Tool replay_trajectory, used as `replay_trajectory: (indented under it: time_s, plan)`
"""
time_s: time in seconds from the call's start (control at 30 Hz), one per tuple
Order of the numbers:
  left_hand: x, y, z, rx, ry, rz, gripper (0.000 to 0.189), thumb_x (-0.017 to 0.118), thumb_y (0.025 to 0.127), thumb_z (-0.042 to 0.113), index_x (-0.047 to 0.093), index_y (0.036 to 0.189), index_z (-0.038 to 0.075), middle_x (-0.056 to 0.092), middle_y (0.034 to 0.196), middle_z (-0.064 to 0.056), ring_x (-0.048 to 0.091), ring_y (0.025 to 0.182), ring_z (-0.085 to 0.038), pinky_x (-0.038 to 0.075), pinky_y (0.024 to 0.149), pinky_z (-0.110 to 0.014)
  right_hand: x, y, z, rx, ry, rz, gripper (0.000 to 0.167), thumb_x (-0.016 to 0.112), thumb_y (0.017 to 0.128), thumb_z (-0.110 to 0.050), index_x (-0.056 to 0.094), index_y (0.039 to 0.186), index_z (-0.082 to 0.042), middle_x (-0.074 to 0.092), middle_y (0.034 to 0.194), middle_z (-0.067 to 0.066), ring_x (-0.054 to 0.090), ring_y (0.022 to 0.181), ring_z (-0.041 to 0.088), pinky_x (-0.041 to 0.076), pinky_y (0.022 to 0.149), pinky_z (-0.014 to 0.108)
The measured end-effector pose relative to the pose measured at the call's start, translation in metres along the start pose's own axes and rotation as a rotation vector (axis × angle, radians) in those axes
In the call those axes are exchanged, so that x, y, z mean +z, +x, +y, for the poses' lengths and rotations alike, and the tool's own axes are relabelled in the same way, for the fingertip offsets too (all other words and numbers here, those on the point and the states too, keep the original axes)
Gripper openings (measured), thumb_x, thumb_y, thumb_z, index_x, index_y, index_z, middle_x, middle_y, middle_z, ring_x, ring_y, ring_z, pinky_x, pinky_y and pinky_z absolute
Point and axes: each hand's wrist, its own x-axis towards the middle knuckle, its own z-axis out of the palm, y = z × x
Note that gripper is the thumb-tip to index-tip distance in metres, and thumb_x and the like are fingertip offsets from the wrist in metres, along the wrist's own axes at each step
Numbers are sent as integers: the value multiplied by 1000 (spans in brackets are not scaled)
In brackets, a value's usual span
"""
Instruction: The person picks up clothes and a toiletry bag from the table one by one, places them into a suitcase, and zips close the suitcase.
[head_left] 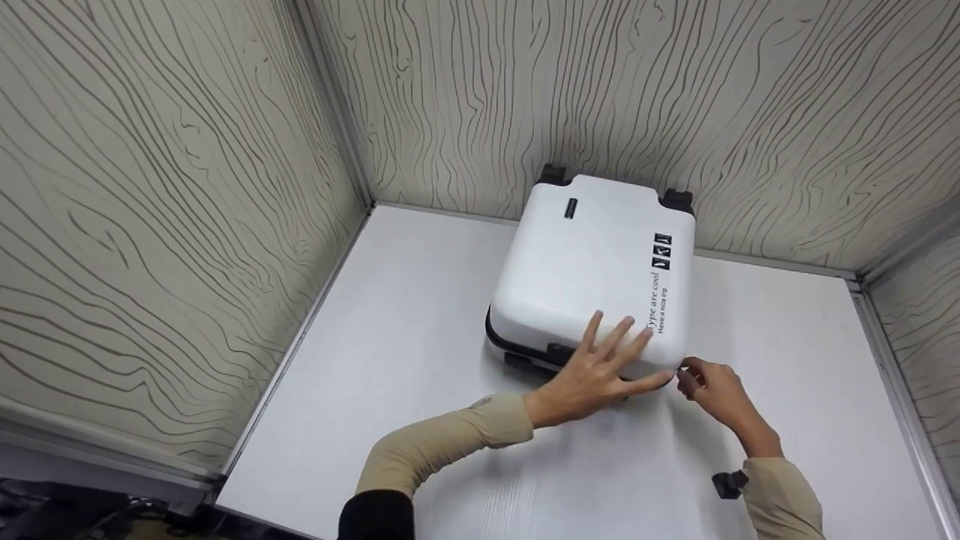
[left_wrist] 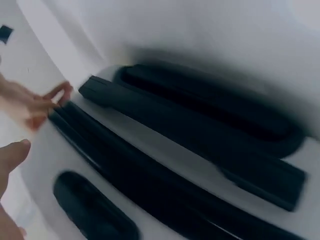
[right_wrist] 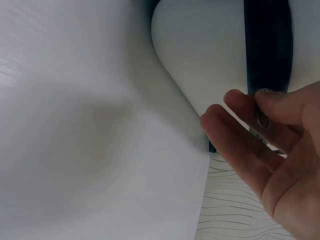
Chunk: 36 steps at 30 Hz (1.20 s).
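Note:
A white hard-shell suitcase (head_left: 577, 262) lies flat, its wheels towards the back wall. My left hand (head_left: 589, 379) rests on its near right corner, the fingers spread and straight. At that same corner, my right hand (head_left: 716, 391) pinches a small metal zipper pull (right_wrist: 263, 120) between thumb and index finger; the fingers cover part of it. The black zipper band (right_wrist: 269, 45) runs along the suitcase's side up to the pinch. In the left wrist view, a black carry handle (left_wrist: 200, 135) sits beside the band, and the fingers of my right hand (left_wrist: 37, 105) are at the band's end.
The suitcase stands on a white table (head_left: 420, 300), near the wood-patterned back wall (head_left: 450, 97). Another patterned wall (head_left: 150, 187) rises on the left. Black wheels (head_left: 677, 200) stick out towards the back wall. A small black device (head_left: 729, 484) is on my right sleeve.

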Motion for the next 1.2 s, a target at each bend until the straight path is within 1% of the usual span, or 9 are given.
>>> replay_trajectory:
  time_s: [0.1, 0.2, 0.27, 0.43, 0.57, 0.67, 0.83, 1.0, 1.2]
  plan:
    - [11, 10, 17, 50, 39, -56, 63, 50, 98, 12, 37, 150, 44, 24, 159, -21, 16, 143, -53, 15, 105, -75, 0, 2, -1, -17, -44, 11, 14, 63, 94, -2, 68, 103, 7, 68, 74, 4, 60, 63, 14, 47, 56, 29]
    - [23, 14, 27, 77, 94, -113, 65, 51, 97, 13, 32, 151, 45, 20, 161, -17, 13, 142, -54, 14, 104, -76, 1, 2, 1, -31, -80, 45, 8, 65, 93, -3, 71, 95, 2, 67, 72, 1, 58, 62, 13, 46, 55, 30]
    - [29, 14, 31, 85, 142, -153, 63, 53, 98, 18, 32, 151, 44, 17, 162, -14, 11, 143, -54, 14, 104, -76, 1, 1, 3, -33, -82, 60, 8, 66, 93, -4, 73, 93, 0, 66, 71, 0, 58, 61, 13, 46, 55, 30]
    - [38, 14, 33, 95, 291, -210, 59, 55, 98, 26, 36, 149, 46, 10, 165, 0, 11, 144, -52, 17, 103, -76, 1, -1, 6, -28, -64, 76, 13, 66, 95, -7, 74, 101, 1, 68, 72, 0, 61, 62, 13, 47, 55, 29]
    - [46, 15, 29, 108, 352, -160, 58, 51, 98, 22, 36, 150, 44, 12, 163, 5, 18, 143, -50, 24, 100, -75, 3, -3, 6, -68, -76, 134, 14, 67, 93, -4, 74, 103, 3, 69, 70, 0, 61, 60, 12, 47, 55, 28]
    - [47, 17, 27, 102, 369, -71, 53, 45, 100, 16, 44, 145, 44, 21, 159, 7, 27, 139, -49, 30, 98, -73, 7, -6, 6, -133, -100, 210, 13, 71, 87, 3, 75, 99, 4, 70, 68, 2, 62, 58, 12, 48, 53, 27]
    - [31, 23, 27, 63, 392, 48, 48, 39, 102, 12, 58, 131, 45, 36, 152, 8, 40, 131, -48, 38, 93, -68, 12, -10, 4, -212, -145, 303, 13, 74, 79, 10, 76, 92, 7, 70, 66, 6, 64, 55, 15, 48, 49, 28]
    - [18, 27, 29, 26, 400, 71, 41, 46, 100, 14, 64, 126, 41, 41, 149, 5, 45, 126, -49, 42, 90, -68, 13, -11, 0, -228, -152, 307, 12, 74, 78, 11, 76, 89, 7, 70, 65, 7, 66, 54, 18, 48, 48, 28]
    - [18, 30, 31, 1, 375, 93, 41, 45, 100, 13, 66, 123, 39, 43, 149, 3, 47, 125, -49, 42, 89, -69, 12, -13, -3, -232, -167, 320, 15, 74, 74, 14, 77, 86, 5, 70, 64, 7, 66, 54, 19, 48, 47, 29]
